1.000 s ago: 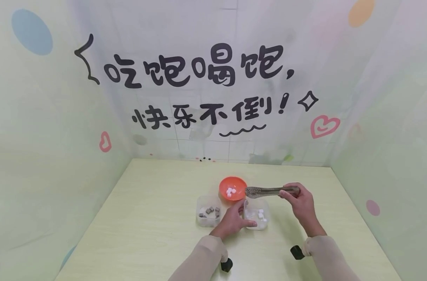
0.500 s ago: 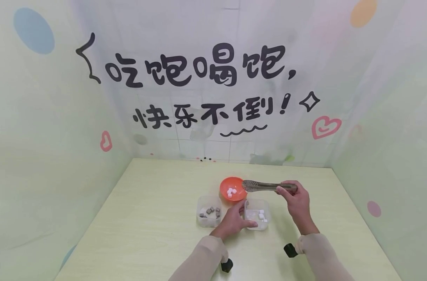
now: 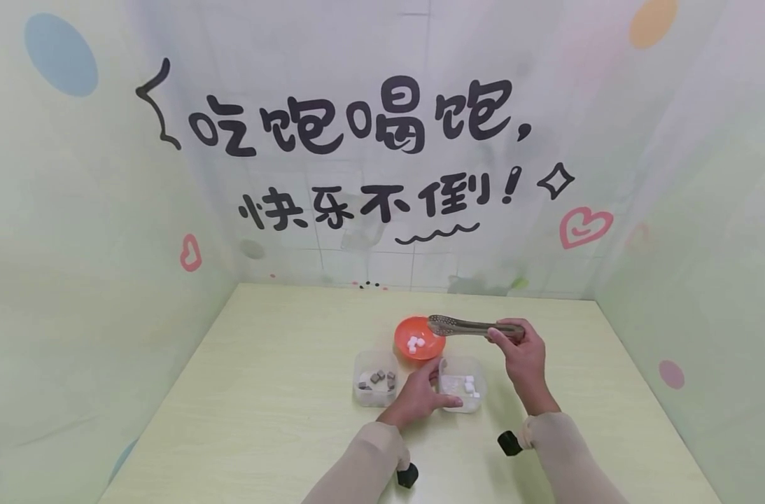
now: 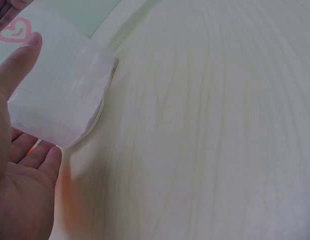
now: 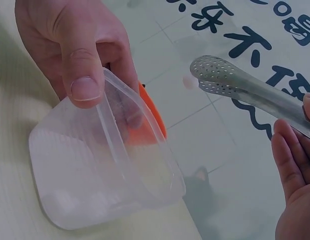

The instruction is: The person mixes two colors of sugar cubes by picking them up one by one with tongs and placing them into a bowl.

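My left hand (image 3: pixel 420 397) grips a clear plastic container (image 3: pixel 450 407) across its left side, thumb near and fingers at the back. White cubes (image 3: pixel 469 385) lie inside. In the right wrist view, the left thumb (image 5: pixel 85 85) presses on the container's rim. My right hand (image 3: pixel 524 353) holds metal tongs (image 3: pixel 467 327) level. Their perforated tips (image 5: pixel 215 75) sit close together, with no cube visible between them. In the head view they overlap the right rim of an orange bowl (image 3: pixel 402 337), where several white cubes (image 3: pixel 415 344) lie.
A second clear container (image 3: pixel 365 400) with several grey-brown cubes (image 3: pixel 375 378) stands just left of my left hand. All of it rests on a pale wooden table (image 3: pixel 262 392). Printed fabric walls (image 3: pixel 369 259) enclose the back and both sides.
My right hand has carried the tongs left and slightly away from me, so the tips now overlap the orange bowl's edge further. The left hand and both containers stay in place.
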A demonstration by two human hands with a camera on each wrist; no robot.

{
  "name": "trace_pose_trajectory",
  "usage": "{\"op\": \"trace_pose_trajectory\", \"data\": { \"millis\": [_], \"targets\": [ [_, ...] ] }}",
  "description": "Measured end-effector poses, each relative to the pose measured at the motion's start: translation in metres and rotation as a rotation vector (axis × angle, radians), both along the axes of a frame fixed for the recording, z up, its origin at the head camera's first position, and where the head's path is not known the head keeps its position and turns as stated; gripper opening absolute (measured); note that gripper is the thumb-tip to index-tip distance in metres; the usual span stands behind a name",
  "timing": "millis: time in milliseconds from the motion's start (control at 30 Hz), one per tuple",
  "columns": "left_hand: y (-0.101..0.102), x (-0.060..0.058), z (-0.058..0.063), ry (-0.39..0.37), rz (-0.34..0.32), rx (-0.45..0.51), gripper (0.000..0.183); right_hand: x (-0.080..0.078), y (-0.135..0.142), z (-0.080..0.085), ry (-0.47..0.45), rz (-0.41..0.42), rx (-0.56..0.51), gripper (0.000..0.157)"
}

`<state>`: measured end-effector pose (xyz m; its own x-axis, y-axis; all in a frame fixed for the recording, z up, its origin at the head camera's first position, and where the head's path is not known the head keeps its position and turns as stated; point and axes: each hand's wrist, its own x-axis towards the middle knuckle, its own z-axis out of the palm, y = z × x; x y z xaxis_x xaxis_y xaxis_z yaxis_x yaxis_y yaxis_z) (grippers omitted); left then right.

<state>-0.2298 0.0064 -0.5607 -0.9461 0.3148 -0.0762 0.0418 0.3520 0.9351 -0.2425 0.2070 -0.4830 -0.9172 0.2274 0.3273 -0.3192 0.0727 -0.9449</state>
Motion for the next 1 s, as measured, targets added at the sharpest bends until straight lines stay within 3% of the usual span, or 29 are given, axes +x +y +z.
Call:
{"op": "trace_pose_trajectory", "data": {
  "millis": [567, 1000],
  "targets": [
    [0.0, -0.001, 0.0, 0.012, 0.0, -0.007, 0.098, 0.002, -0.001, 0.005, -0.051, 0.002, 0.031, 0.029],
    [0.0, 0.0, 0.001, 0.015, -0.006, 0.002, 0.098, 0.006, 0.01, -0.002, -0.038, 0.031, 0.046, 0.028]
  ]
}}
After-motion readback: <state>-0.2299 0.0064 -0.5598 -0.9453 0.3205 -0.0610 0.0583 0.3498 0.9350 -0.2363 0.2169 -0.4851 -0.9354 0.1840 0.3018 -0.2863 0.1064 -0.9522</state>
